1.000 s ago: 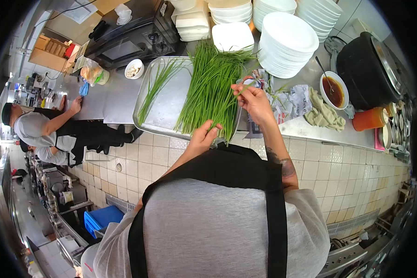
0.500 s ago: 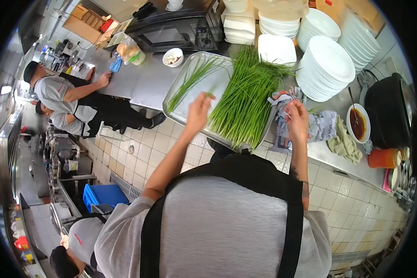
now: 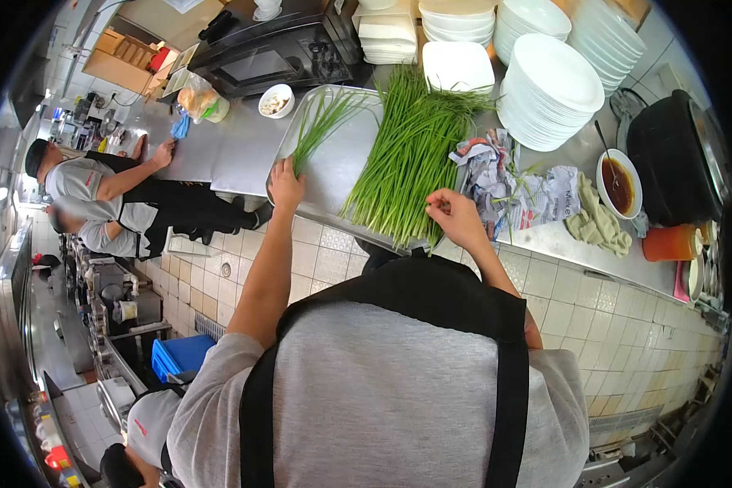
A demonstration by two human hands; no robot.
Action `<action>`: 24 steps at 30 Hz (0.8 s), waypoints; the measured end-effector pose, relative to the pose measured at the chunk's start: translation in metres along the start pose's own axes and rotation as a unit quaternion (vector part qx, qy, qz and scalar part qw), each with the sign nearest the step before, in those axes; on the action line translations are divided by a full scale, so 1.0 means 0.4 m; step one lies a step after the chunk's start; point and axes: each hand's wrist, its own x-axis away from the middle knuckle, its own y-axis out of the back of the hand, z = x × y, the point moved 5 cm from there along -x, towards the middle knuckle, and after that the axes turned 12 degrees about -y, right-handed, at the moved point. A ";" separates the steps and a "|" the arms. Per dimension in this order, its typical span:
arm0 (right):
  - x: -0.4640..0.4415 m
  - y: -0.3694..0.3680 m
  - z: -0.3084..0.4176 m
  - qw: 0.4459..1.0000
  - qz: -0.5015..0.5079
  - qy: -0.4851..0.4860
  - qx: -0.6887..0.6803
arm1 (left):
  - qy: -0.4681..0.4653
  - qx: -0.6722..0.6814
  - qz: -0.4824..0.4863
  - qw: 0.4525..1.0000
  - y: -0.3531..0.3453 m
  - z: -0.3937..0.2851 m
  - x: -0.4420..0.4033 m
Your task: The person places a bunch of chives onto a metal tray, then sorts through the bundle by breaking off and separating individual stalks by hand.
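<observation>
My left hand [image 3: 286,185] is at the lower ends of a small bunch of long green chives [image 3: 321,126], with its fingers closed over the stalks. That bunch lies on the left side of a metal tray [image 3: 343,171]. A much larger pile of chives [image 3: 407,159] fills the tray's right side, pale ends toward me. My right hand [image 3: 457,218] hovers at the pile's lower right edge, thumb and fingertips pinched together. Whatever is between those fingertips is too small to make out. Crumpled newspaper [image 3: 484,167] lies just right of the tray.
Stacked white plates [image 3: 549,93], a bowl of dark sauce [image 3: 618,183], a green cloth [image 3: 598,224] and a black pot [image 3: 671,159] stand to the right. Behind the tray are a small white bowl [image 3: 276,102] and a microwave [image 3: 272,61]. Co-workers [image 3: 98,187] stand at left.
My left hand has moved left and down from mid-tray to the small bunch's ends. My right hand has gone from the newspaper to the large pile's lower right edge. The view has shifted slightly.
</observation>
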 end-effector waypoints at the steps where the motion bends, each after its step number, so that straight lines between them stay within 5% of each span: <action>1: 0.001 0.000 0.001 1.000 -0.002 0.002 0.007 | 0.011 0.005 0.008 1.000 -0.004 -0.001 0.004; 4: 0.000 -0.002 0.005 1.000 -0.006 0.011 0.020 | -0.011 0.006 0.026 1.000 0.010 0.000 -0.005; 7: 0.000 -0.003 0.003 1.000 -0.009 0.012 0.015 | -0.047 -0.073 -0.105 0.991 0.059 -0.064 0.001; 10: 0.000 -0.007 -0.007 1.000 -0.008 0.010 0.006 | -0.079 0.008 -0.109 0.991 0.071 -0.165 0.009; 12: 0.002 -0.002 0.000 1.000 -0.008 0.009 0.011 | -0.139 0.118 -0.059 0.982 0.042 -0.227 0.029; 15: 0.002 -0.007 0.006 1.000 0.001 0.013 -0.004 | -0.103 0.271 0.118 0.950 -0.023 -0.295 0.065; 18: 0.006 -0.013 0.015 0.999 0.013 0.019 -0.023 | -0.042 0.312 0.132 0.940 -0.015 -0.297 0.072; 21: 0.007 -0.021 0.012 0.999 0.024 0.013 -0.042 | 0.178 0.626 0.210 0.730 0.026 -0.312 0.100; 24: 0.010 -0.033 0.033 0.997 0.058 0.001 -0.047 | 0.205 0.755 0.228 0.580 0.105 -0.373 0.120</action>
